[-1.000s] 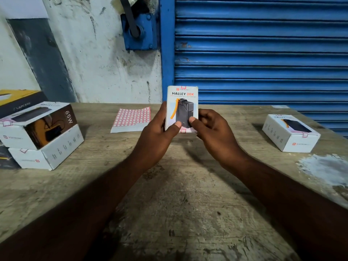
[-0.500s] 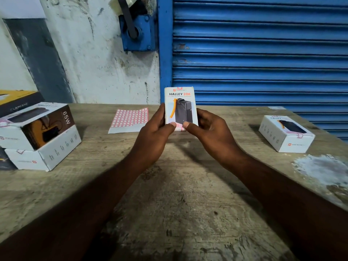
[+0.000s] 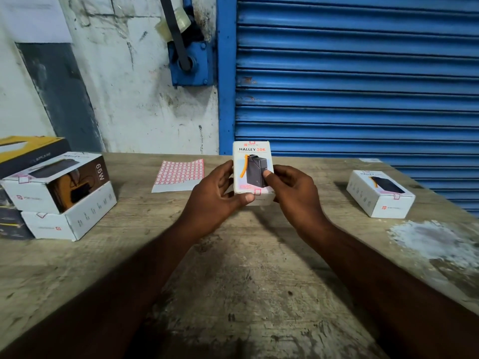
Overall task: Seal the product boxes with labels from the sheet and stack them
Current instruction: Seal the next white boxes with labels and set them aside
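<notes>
The HALLEY 20K box [image 3: 252,172] was held above the middle of the table [image 3: 246,281], gripped from both sides. Half a second before, it had stood nearly upright with its printed face to the camera. Now its top was tipped away, so the white bottom end showed beneath the face.

The left hand [image 3: 215,200] held the box's nine o'clock edge, its fingers curled behind the box and its thumb pressed on the lower left corner. That thumb had barely shifted.

The right hand [image 3: 293,193] held the three o'clock edge with its fingers curled. Its thumb had moved up from the bottom edge and now pressed on the printed picture at mid-face. With the thumb gone from there, a red-bordered label [image 3: 257,191] showed, folded over the bottom edge at six o'clock.

The label sheet [image 3: 178,174] lay flat at ten o'clock from the box, where it had been. The stack of boxes [image 3: 59,195] sat at nine o'clock near the table's left edge. A lone white box [image 3: 379,194] lay at three o'clock, well apart from the hands. Neither had moved.
</notes>
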A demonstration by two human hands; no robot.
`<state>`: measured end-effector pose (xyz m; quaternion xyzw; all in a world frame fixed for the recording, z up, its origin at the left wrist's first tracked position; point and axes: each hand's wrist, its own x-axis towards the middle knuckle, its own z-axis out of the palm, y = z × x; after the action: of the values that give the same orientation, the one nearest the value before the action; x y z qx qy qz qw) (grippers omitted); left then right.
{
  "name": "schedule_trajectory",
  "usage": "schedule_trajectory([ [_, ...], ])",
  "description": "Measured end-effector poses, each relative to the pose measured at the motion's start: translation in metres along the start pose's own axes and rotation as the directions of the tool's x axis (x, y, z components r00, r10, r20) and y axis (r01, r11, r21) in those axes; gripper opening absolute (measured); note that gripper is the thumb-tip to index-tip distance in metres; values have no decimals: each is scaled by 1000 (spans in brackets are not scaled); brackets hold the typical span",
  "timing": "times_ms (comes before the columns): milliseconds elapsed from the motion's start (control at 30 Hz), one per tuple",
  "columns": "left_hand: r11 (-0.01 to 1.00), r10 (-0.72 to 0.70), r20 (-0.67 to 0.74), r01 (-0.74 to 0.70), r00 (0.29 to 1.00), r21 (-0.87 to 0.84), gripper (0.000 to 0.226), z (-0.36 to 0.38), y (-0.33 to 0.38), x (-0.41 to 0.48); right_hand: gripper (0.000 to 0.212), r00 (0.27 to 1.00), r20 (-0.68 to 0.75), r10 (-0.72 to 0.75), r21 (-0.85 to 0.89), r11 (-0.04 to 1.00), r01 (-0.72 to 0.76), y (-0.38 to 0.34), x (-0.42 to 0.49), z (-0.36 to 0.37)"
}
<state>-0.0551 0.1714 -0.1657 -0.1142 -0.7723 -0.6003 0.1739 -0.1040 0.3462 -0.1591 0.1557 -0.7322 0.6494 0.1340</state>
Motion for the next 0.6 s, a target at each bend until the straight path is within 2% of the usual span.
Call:
schedule_trajectory([
  [67,1000,-8,7,8,1000,-22,96,2,4,-2,12,999,-13,33,16,999,-32,1,-3,-3],
  [200,999,-13,-28,12,1000,-38,88,6,6,-4,32,999,-7,51,32,998,-51,-1,-6,-3],
  [300,999,-32,-56,30,998,-31,75,9,3,-4,27,999,38,37,37,999,-39,0,-6,-4],
  [433,1000,-22,-103,24,994,19,74,11,2,-2,28,995,95,33,54,998,-38,6,-3,-4],
  [600,997,-52,-94,58,994,59,61,9,2,1,31,992,121,38,80,996,-48,8,-1,-5],
])
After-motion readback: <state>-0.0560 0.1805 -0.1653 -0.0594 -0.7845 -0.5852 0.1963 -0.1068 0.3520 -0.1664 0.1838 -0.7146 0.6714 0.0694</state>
